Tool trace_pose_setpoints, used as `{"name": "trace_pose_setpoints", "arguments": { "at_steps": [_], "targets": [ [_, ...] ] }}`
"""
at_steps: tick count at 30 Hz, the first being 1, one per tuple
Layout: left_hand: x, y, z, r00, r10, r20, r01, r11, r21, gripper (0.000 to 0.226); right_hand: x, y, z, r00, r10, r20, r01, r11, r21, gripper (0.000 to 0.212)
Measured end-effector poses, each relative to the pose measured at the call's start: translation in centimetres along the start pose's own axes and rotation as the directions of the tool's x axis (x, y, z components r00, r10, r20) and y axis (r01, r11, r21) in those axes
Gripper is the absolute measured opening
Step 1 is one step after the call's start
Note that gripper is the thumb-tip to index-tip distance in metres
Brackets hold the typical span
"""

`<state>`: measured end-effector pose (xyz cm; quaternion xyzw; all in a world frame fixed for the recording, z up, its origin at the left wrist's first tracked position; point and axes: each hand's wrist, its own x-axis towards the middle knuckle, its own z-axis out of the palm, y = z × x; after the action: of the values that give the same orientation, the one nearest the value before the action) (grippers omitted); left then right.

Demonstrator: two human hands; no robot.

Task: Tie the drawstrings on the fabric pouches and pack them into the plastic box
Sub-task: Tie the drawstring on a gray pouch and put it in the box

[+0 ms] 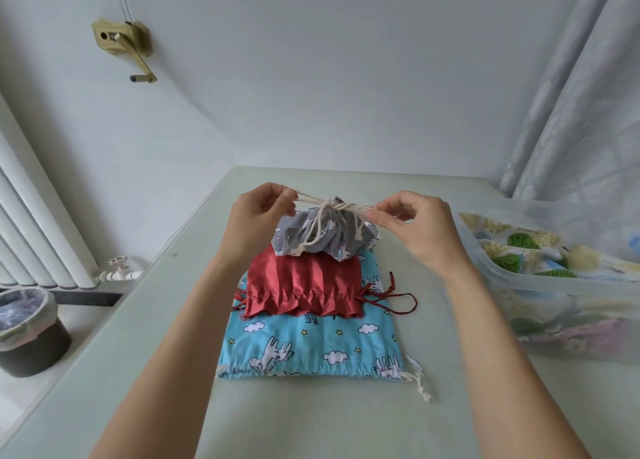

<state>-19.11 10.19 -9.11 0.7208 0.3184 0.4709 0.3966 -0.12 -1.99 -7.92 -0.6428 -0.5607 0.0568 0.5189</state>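
Observation:
A grey patterned pouch [323,237] hangs gathered at its mouth above the table, held up by its cream drawstring [325,213]. My left hand [258,213] pinches the string's left end, and my right hand [412,225] pinches the right end, both pulling outward from a knot at the pouch's mouth. Under it lies a red pouch [301,289] with red cords, flat on a larger blue pouch [311,344] printed with clouds and animals. The clear plastic box [554,285] stands at the right and holds pouches with a green leaf print.
The pale green table [138,354] has its left edge running diagonally. A bin with a plastic liner [27,323] stands on the floor at the left, beside a white radiator [38,223]. A curtain [571,112] hangs at the back right.

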Motion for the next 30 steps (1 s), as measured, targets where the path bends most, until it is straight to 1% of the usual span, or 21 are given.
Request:
{"name": "trace_pose_setpoints", "arguments": {
  "at_steps": [4,7,10,14,16,18,19,20,22,25,27,29,30],
  "targets": [
    [0.3,-0.6,0.0,1.000,0.014,-0.003,-0.013,0.996,0.093,0.020,-0.3,-0.4,-0.3,0.999,-0.037,0.039,0.040,0.995,-0.091,0.010],
    [0.2,-1.2,0.3,0.998,0.030,-0.050,-0.021,0.986,0.166,0.021,-0.4,-0.7,-0.3,0.998,-0.043,0.047,0.048,0.993,-0.108,0.016],
    [0.1,-2.0,0.3,0.995,0.012,-0.094,0.007,0.978,0.209,0.018,-0.8,-0.3,0.3,0.999,-0.022,0.035,0.026,0.993,-0.118,0.021],
    [0.0,-2.7,0.6,0.993,-0.011,-0.114,0.038,0.971,0.237,0.017,-2.0,0.5,0.9,0.997,0.030,0.073,-0.022,0.995,-0.101,0.023],
    [-0.1,-2.8,0.7,0.998,-0.038,-0.051,0.049,0.972,0.230,0.019,-2.3,0.5,0.5,0.997,0.040,0.068,-0.034,0.995,-0.089,0.023],
    [-0.2,-2.7,0.6,0.989,-0.106,0.099,0.086,0.977,0.193,0.019,-2.6,0.1,-0.2,0.996,0.024,0.081,-0.013,0.992,-0.129,0.022],
    [-0.1,-2.6,0.4,0.980,-0.122,0.158,0.092,0.978,0.186,0.016,-2.6,-0.1,-0.5,0.994,0.017,0.110,0.000,0.988,-0.153,0.022],
    [-0.1,-2.4,0.2,0.976,-0.113,0.187,0.079,0.980,0.181,0.014,-2.7,-0.3,-0.7,0.989,0.018,0.145,0.006,0.986,-0.165,0.021],
    [-0.2,-1.7,0.0,0.979,-0.061,0.195,0.034,0.990,0.137,0.011,-2.6,-0.6,-0.5,0.975,0.025,0.220,0.004,0.992,-0.129,0.020],
    [-1.0,-0.2,0.4,0.980,-0.036,0.196,0.032,0.999,0.028,0.013,-2.1,-1.0,0.9,0.942,-0.012,0.334,0.032,0.998,-0.057,0.017],
    [-1.6,0.1,0.3,0.981,-0.048,0.189,0.047,0.999,0.007,0.015,-1.7,-1.3,2.1,0.888,-0.034,0.459,0.069,0.996,-0.058,0.020],
    [-2.4,-0.1,-0.3,0.975,-0.069,0.210,0.072,0.997,-0.009,0.018,-1.5,-0.9,3.1,0.813,0.005,0.583,0.076,0.990,-0.116,0.022],
    [-2.7,-0.3,-1.0,0.969,-0.085,0.230,0.085,0.996,0.011,0.022,-1.4,-0.7,3.5,0.782,0.039,0.622,0.067,0.987,-0.146,0.022]
  ]
}}
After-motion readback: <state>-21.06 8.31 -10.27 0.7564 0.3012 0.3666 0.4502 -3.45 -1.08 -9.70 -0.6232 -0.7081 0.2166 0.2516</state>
